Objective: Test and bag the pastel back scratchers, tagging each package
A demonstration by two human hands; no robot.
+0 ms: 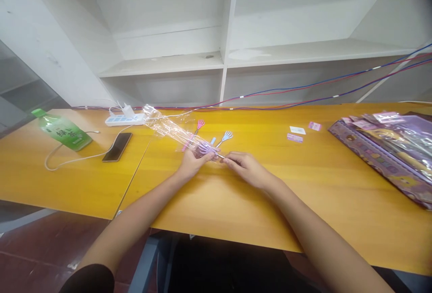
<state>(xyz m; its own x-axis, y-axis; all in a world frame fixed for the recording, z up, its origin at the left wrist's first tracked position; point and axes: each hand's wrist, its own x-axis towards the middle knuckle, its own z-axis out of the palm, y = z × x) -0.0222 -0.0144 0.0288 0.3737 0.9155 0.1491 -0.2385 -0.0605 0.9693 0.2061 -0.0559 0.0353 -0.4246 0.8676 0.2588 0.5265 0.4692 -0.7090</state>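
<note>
A long clear plastic bag (167, 126) lies across the yellow table (216, 203), its open end near my hands. My left hand (193, 161) pinches the bag's near end, where a purple hand-shaped back scratcher (206, 150) sits. My right hand (243, 167) is closed in a pinch at the thin rod end of that scratcher, just right of the bag mouth. A pink scratcher (200, 124) and a blue scratcher (227, 136) lie on the table just behind my hands.
On the left lie a green bottle (62, 133), a black phone (117, 146) with a white cable, and a white power strip (124, 118). Small pink and white labels (301, 131) and purple packaged sets (388, 149) sit on the right. Shelves and cables run behind.
</note>
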